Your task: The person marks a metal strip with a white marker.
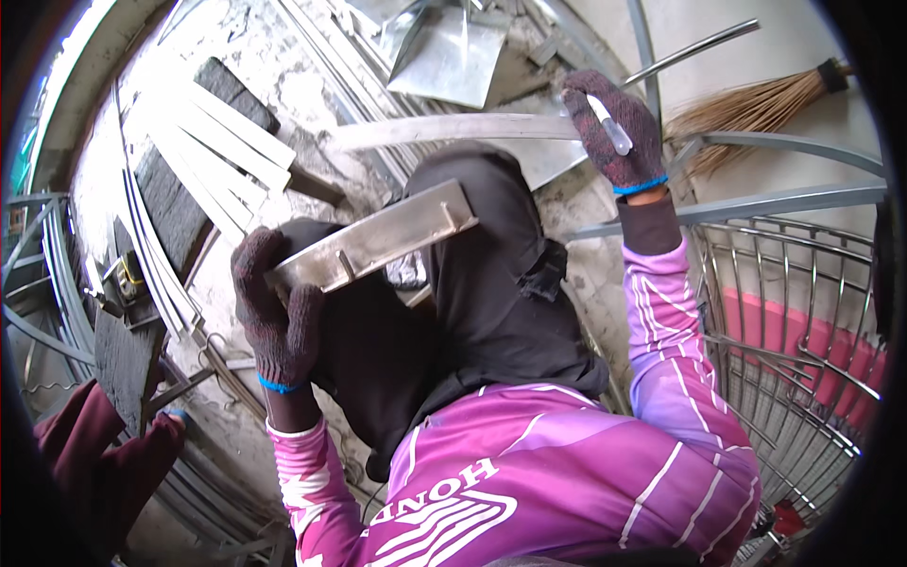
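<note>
My left hand (274,307), in a dark knit glove with a blue cuff, grips one end of a short flat metal bar (378,240). Two small pegs stand out from the bar, and its far end lies over my dark-trousered knee. Raised at the upper right, my right hand (619,132) wears a matching glove and is closed around a slim white pen-like marker (609,125) with a clear end. A long pale metal strip (463,128) reaches my right hand's fingers; whether they also hold it cannot be told.
Metal strips (213,146) and dark blocks (231,93) lie at the left. Sheet metal (452,59) lies ahead. A straw broom (756,111), grey metal bars (784,200) and a wire rack (803,274) stand right. Someone's maroon sleeve (90,439) shows lower left.
</note>
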Motion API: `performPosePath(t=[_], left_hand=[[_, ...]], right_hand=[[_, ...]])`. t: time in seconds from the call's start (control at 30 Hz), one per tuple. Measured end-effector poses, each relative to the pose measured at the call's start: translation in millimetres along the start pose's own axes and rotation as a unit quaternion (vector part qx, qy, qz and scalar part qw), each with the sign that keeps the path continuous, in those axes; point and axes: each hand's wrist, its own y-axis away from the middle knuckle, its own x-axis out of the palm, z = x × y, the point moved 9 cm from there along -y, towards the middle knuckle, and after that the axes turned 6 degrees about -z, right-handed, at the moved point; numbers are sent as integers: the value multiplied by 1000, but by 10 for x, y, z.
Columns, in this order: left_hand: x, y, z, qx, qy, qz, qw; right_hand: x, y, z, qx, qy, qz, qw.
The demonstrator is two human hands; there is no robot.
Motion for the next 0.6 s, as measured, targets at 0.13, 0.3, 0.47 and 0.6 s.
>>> performPosePath(t=[0.13, 0.3, 0.47, 0.6], left_hand=[[-137, -36, -148, 18, -36, -35, 999], [-232, -424, -1157, 204, -298, -53, 931], [-196, -678, -1134, 150, -280, 56, 946], [-891, -363, -648, 98, -227, -90, 965]], right_hand=[[-135, -56, 44, -6, -29, -62, 998], [-159, -323, 825, -56, -106, -72, 990], [-579, -459, 1727, -229, -210, -135, 941], [-1031, -310, 2145, -260, -190, -249, 913]])
